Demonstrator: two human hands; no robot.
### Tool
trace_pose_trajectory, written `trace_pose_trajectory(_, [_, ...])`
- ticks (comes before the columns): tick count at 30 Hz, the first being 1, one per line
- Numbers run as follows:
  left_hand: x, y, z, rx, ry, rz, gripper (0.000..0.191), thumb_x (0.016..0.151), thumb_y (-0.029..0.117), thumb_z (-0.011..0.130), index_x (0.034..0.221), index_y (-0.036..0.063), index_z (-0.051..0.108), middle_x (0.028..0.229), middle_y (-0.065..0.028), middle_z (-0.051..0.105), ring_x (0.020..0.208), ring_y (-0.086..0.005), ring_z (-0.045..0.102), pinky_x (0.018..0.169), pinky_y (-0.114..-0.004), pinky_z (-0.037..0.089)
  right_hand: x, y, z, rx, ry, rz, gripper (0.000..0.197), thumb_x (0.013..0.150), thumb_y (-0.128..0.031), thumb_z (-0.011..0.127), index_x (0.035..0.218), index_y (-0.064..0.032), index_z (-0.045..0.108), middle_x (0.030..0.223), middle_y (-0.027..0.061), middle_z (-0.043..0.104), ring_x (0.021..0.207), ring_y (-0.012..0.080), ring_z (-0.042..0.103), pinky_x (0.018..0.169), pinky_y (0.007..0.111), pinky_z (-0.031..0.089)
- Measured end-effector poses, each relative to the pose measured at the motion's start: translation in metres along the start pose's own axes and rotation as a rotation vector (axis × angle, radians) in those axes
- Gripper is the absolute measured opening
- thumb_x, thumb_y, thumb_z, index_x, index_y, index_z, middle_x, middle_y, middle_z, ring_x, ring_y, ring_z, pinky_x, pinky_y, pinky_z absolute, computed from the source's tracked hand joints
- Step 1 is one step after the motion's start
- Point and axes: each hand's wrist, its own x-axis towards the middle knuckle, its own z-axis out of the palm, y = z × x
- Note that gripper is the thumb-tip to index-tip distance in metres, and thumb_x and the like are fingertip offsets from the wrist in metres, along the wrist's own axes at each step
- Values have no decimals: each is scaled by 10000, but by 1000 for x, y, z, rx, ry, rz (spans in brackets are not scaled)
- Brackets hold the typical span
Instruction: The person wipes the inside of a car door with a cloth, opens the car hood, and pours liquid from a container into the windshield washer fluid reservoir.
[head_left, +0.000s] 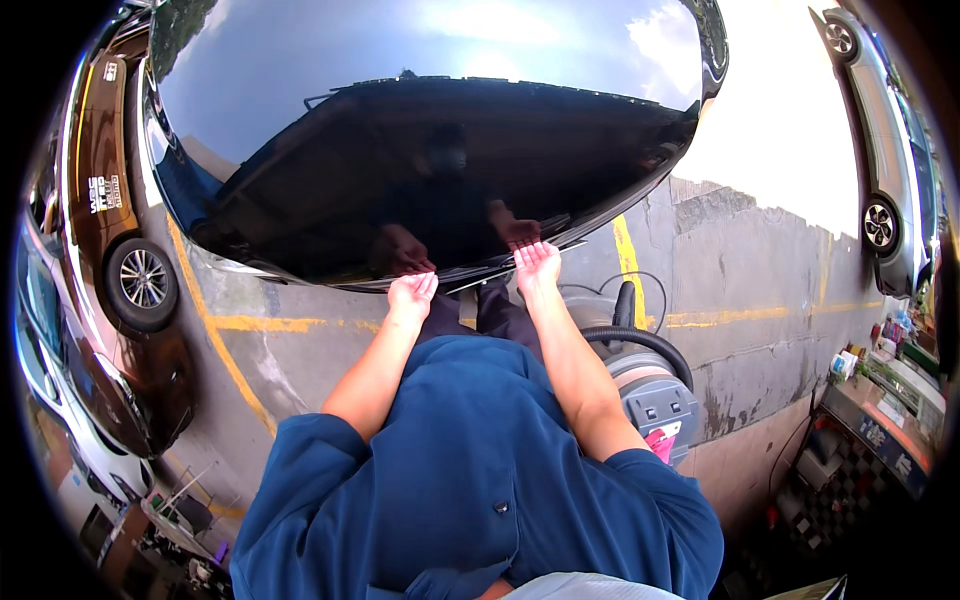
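Before me is the glossy dark hood-like panel (337, 187) of a car, mirroring the sky, a roof edge and my own upper body. My left hand (413, 294) is palm up at the panel's near edge, fingers slightly curled, with nothing seen in it. Farther right along that edge, my right hand (538, 265) is also palm up, its fingers extended and empty. Both sets of fingertips meet their reflections closely; whether they press on the panel is unclear. Below the edge, a thin light strip (480, 281) shows between the hands.
A grey canister vacuum cleaner (660, 409) with a black hose (645, 337) and a pink cloth (661, 444) stands close by my right arm. A brown car (105, 195) is at left, a silver car (885, 142) far right. A cluttered bench (874, 420) stands lower right.
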Motion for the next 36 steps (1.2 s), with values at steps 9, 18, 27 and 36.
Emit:
trace_pose_trajectory(9, [-4, -1, -2, 52, -12, 61, 119, 759, -37, 419, 838, -105, 475, 972, -261, 557, 1035, -403, 557, 996, -516, 440, -16, -1, -3, -105, -91, -51, 388, 895, -169, 476, 1206, 63, 459, 1273, 213, 467, 1211, 336, 459, 1050, 457, 372])
trace_pose_trajectory(18, [-19, 4, 4, -1, -88, 16, 230, 792, -23, 414, 987, -145, 421, 1197, -292, 450, 1194, -440, 438, 1056, -553, 356, -27, 0, -5, -160, -260, -52, 501, 920, -134, 386, 1388, 33, 318, 1406, 196, 383, 1314, 324, 367, 1063, 427, 334])
trace_pose_trajectory(27, [1, 3, 11, 21, 36, -24, 216, 744, -77, 393, 931, -144, 479, 1085, -257, 531, 1121, -394, 505, 1066, -538, 339, 11, 15, -2, 18, -47, -13, 105, 779, -117, 537, 875, -76, 521, 852, 68, 506, 821, 212, 513, 867, 409, 455])
trace_pose_trajectory(36, [14, 9, 10, 72, -31, 65, 127, 692, -68, 440, 804, -79, 499, 924, -192, 565, 945, -361, 555, 1032, -506, 375, 4, 19, 0, 161, -184, -24, 82, 726, -163, 548, 779, -109, 519, 756, 33, 548, 722, 183, 524, 721, 318, 441])
